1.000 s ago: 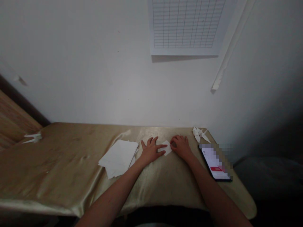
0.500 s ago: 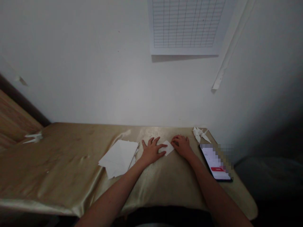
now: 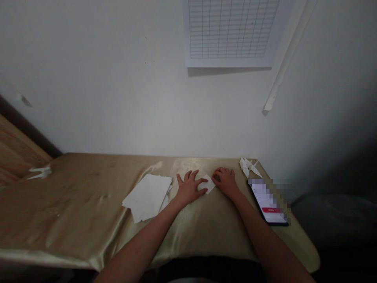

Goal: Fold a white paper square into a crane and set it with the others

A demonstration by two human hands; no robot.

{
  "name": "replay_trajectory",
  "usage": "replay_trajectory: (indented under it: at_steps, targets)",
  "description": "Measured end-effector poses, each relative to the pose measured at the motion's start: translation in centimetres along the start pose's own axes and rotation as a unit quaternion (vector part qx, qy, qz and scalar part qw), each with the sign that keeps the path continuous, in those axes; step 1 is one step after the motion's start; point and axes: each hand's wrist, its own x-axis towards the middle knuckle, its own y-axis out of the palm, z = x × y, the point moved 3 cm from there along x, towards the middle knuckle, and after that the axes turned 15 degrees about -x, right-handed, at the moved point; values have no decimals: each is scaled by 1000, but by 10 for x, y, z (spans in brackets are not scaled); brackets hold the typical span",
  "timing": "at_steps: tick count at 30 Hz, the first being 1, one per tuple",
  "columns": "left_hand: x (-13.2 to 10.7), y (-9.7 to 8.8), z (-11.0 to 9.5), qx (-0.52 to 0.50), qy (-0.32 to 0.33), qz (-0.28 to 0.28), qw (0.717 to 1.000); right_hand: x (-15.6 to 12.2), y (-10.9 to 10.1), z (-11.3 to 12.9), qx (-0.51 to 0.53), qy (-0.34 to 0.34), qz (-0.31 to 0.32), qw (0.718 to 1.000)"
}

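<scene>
A small piece of folded white paper (image 3: 209, 184) lies on the gold tablecloth between my two hands. My left hand (image 3: 188, 188) rests flat with its fingers spread, thumb and index finger on the paper's left side. At the paper's right corner my right hand (image 3: 226, 181) has its fingers curled together, thumb and fingertips pinching the edge. Just left of my left hand is a loose stack of white paper sheets (image 3: 149, 194). Fine folds in the small paper are too blurred to make out.
Right of my right arm lies a phone (image 3: 269, 204) with its screen lit. Behind it sits a folded paper crane (image 3: 249, 168). Another white folded paper piece (image 3: 40, 172) is at the table's far left. A gridded sheet (image 3: 232, 35) hangs on the wall beyond the gold tablecloth (image 3: 88, 184).
My right hand has shifted very slightly left along the small paper's corner. My left hand stays in place; otherwise the view has only moved a little.
</scene>
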Motion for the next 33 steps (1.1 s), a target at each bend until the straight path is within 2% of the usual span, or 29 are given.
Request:
replay_trajectory:
  at_steps: [21, 33]
  targets:
    - [3, -2, 3, -13, -14, 10, 1000, -13, -8, 5, 28, -22, 79, 996]
    - [1, -4, 3, -13, -12, 10, 1000, -13, -10, 1, 33, -25, 57, 997]
